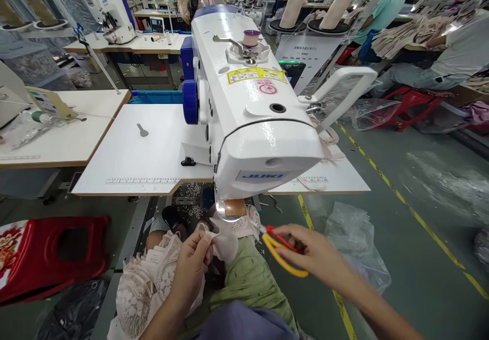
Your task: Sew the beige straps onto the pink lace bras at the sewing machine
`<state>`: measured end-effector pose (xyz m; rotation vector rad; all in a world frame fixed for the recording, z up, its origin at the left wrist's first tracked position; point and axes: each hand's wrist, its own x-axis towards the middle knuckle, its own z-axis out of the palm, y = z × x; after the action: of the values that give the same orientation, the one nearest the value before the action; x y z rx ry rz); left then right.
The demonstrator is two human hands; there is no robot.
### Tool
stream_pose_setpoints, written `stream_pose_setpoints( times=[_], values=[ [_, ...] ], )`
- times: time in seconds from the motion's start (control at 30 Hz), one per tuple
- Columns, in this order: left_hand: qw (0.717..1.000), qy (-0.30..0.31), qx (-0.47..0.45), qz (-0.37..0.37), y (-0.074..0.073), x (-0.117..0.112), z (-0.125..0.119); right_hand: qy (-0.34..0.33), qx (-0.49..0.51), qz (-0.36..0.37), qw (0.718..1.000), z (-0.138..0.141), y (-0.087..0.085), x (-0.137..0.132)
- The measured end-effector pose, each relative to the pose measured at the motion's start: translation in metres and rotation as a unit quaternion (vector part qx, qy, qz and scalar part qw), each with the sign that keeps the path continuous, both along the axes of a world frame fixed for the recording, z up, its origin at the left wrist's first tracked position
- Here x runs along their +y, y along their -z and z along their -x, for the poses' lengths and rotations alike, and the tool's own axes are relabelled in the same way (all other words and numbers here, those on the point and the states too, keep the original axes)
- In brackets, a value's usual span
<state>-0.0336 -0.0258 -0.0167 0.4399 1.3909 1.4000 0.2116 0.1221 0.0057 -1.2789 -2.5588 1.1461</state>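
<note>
My left hand (195,253) pinches the edge of a pale pink lace bra piece (226,243), just below the head of the white sewing machine (263,141). In my right hand (313,251) is a pair of scissors (284,256) with red and yellow handles, my fingers through the loops. Its blades point left, close to the fabric under the machine head; whether they touch it I cannot tell. A heap of cream lace bras (147,284) lies by my left forearm, over my lap.
The white machine table (153,146) carries a small grey metal piece (142,130) and a printed ruler. A red stool (82,243) stands at the left. Clear plastic bags (355,243) lie on the floor at right. Co-workers (385,8) sit farther back.
</note>
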Motion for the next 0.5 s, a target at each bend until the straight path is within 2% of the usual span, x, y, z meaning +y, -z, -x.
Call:
stream_pose_setpoints(
  times=[0.07,0.13,0.2,0.23,0.3,0.33,0.37,0.4,0.43,0.5],
  values=[
    [1.0,0.006,-0.026,-0.001,-0.002,0.002,-0.001,0.024,-0.031,-0.094,0.995,-0.006,-0.002,0.038],
    [0.999,0.021,-0.041,0.001,-0.007,0.005,-0.002,0.044,-0.041,-0.215,0.975,-0.004,-0.006,0.069],
    [0.997,0.048,-0.052,0.012,-0.013,0.008,-0.002,0.062,-0.014,-0.315,0.947,0.007,-0.011,0.077],
    [0.995,0.071,-0.059,0.022,-0.017,0.01,-0.002,0.058,0.009,-0.335,0.94,0.015,-0.014,0.07],
    [0.987,0.139,-0.071,0.046,-0.023,0.015,-0.003,-0.013,0.063,-0.301,0.951,0.035,-0.014,0.04],
    [0.98,0.179,-0.072,0.059,-0.026,0.017,-0.003,-0.115,0.083,-0.252,0.957,0.045,-0.012,0.021],
    [0.971,0.216,-0.068,0.07,-0.029,0.02,-0.003,-0.207,0.093,-0.208,0.951,0.054,-0.008,0.003],
    [0.965,0.246,-0.054,0.08,-0.03,0.021,-0.003,-0.254,0.092,-0.181,0.946,0.061,-0.002,-0.01],
    [0.96,0.264,-0.034,0.086,-0.03,0.022,-0.003,-0.281,0.092,-0.159,0.942,0.066,0.004,-0.019],
    [0.964,0.249,0.034,0.087,-0.027,0.021,-0.002,-0.248,0.092,-0.145,0.953,0.066,0.016,-0.019]
  ],
)
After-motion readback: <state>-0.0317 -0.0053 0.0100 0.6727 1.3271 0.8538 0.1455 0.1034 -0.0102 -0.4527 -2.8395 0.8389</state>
